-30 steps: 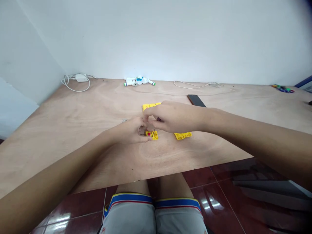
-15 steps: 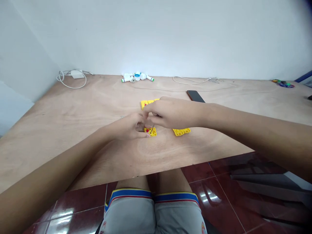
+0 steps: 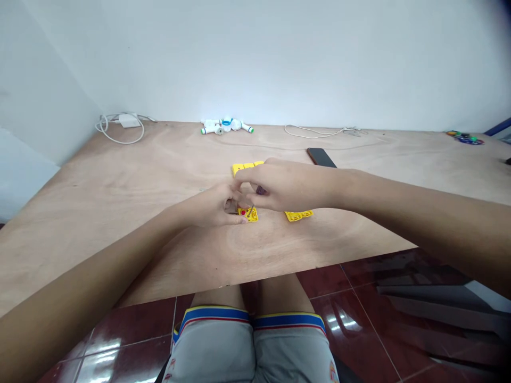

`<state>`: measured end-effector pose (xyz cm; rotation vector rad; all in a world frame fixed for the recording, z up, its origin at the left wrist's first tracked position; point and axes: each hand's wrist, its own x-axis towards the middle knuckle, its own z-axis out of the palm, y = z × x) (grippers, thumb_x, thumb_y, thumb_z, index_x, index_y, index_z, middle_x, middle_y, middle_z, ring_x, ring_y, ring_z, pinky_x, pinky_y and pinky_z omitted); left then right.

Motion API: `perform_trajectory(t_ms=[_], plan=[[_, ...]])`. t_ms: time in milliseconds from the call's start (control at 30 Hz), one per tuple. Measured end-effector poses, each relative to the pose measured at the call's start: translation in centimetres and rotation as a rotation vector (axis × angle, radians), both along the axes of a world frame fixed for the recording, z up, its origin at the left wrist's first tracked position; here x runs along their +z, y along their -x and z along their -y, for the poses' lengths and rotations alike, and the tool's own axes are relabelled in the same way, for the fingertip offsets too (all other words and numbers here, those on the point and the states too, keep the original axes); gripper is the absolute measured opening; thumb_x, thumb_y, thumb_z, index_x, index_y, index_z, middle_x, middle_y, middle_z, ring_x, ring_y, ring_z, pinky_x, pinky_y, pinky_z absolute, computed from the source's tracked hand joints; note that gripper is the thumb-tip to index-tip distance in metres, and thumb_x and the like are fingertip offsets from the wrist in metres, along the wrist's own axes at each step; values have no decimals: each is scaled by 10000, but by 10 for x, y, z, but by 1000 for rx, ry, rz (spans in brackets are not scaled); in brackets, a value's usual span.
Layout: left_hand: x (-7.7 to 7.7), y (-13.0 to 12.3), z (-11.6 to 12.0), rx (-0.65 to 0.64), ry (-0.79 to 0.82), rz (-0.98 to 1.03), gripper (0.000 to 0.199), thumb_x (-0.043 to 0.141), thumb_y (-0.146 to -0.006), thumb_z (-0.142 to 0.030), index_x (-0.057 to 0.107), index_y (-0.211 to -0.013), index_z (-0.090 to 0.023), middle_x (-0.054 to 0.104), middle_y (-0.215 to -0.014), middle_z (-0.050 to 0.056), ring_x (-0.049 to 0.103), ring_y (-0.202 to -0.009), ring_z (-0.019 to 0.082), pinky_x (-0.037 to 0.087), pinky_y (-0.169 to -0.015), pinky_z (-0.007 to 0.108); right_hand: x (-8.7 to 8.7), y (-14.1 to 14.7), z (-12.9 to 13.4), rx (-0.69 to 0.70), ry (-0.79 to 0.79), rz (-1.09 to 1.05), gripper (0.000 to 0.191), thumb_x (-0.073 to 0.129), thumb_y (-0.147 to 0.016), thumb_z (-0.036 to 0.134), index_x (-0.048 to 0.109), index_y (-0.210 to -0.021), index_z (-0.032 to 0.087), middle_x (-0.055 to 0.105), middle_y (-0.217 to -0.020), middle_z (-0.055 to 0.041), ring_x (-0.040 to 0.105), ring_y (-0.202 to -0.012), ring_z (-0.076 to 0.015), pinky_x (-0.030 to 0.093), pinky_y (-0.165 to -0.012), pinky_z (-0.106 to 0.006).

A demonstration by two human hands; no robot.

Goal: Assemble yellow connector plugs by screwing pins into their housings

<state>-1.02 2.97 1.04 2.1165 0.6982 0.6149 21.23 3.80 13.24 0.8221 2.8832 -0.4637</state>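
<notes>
A: Where is the yellow piece against the grip?

B: Its left end sits between the thumb and fingers of the left grip, which pinches it. The right grip is just above it, closed around a dark tool whose thin shaft slants down to the yellow piece.

A: And how does it look?

B: Small, bright yellow, with a round red spot near the thumb and moulded slots at its right end. The fingers hide the rest.

A: What about room around it?

B: The wood of the bench runs from the yellow piece to the slanting near edge, and spreads wide to its left. To its right, across a gap, lies a ribbed yellow part. Beyond it is a yellow block, partly behind the right grip. Farther beyond, to its right, lies the phone.
</notes>
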Motion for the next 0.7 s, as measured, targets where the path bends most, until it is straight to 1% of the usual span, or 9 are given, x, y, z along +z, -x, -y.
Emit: perform_trajectory(t_ms=[33, 133, 267, 367, 467, 533, 600, 633, 700], plan=[[1, 0, 1, -15, 17, 7, 189, 792, -970, -309, 724, -919, -141, 592, -877, 12, 519, -707, 115, 455, -639, 268, 0, 0, 0, 8, 6, -7, 199, 565, -1084, 254, 750, -1123, 190, 749, -884, -51, 571, -740, -179, 313, -690, -343], [0, -1, 0, -31, 41, 8, 173, 796, -968, -299, 709, -932, -153, 507, -777, -32, 446, -633, 101, 400, -582, 258, -1, 0, 0, -10, -17, 4, 240, 520, -1104, 253, 741, -1045, 183, 727, -843, -53, 552, -721, -178, 307, -685, -347], [-3, 1, -2, -34, 22, 3, 156, 792, -973, -303, 732, -958, -159, 489, -766, -40, 412, -617, 98, 379, -577, 258, -2, 0, -1, 17, 3, -25, 172, 574, -1068, 230, 737, -1099, 185, 750, -906, -49, 576, -757, -178, 325, -697, -337], [-3, 1, -3, -29, 16, -37, 160, 794, -966, -303, 736, -957, -155, 441, -738, -56, 354, -590, 87, 318, -545, 257, -2, 0, -1, -11, -19, 11, 264, 502, -1104, 242, 746, -1033, 171, 743, -884, -66, 555, -735, -183, 317, -702, -352], [-2, 2, -3, -33, -2, -30, 170, 808, -942, -305, 726, -934, -157, 418, -738, -58, 375, -602, 91, 330, -557, 255, -1, -1, -1, 6, 19, -25, 211, 553, -1064, 206, 747, -1144, 197, 765, -930, -53, 576, -766, -188, 331, -716, -344], [-2, 3, -3, -22, 8, -37, 180, 813, -941, -314, 730, -949, -154, 393, -722, -65, 367, -598, 92, 324, -557, 254, 0, -2, -1, -1, 16, -14, 209, 546, -1082, 240, 744, -1129, 193, 757, -915, -57, 567, -754, -190, 331, -709, -348], [-2, 3, -2, -15, 34, -60, 179, 805, -955, -320, 750, -985, -152, 354, -691, -76, 337, -580, 91, 297, -544, 254, 0, -3, -1, -25, 0, 13, 269, 493, -1115, 261, 747, -1076, 182, 742, -885, -64, 542, -726, -188, 324, -702, -357], [-2, 3, -2, -13, 38, -63, 177, 803, -958, -319, 759, -1001, -152, 351, -687, -76, 341, -579, 93, 298, -543, 254, 0, -3, -2, -24, 6, 14, 262, 496, -1109, 246, 749, -1088, 184, 744, -889, -60, 540, -721, -185, 323, -700, -357], [-2, 2, -2, -15, 20, -50, 168, 809, -953, -313, 761, -995, -158, 370, -695, -69, 367, -589, 97, 323, -551, 252, 0, -4, -2, 2, 39, -17, 217, 558, -1064, 210, 746, -1173, 200, 762, -931, -47, 562, -738, -180, 330, -705, -347]])
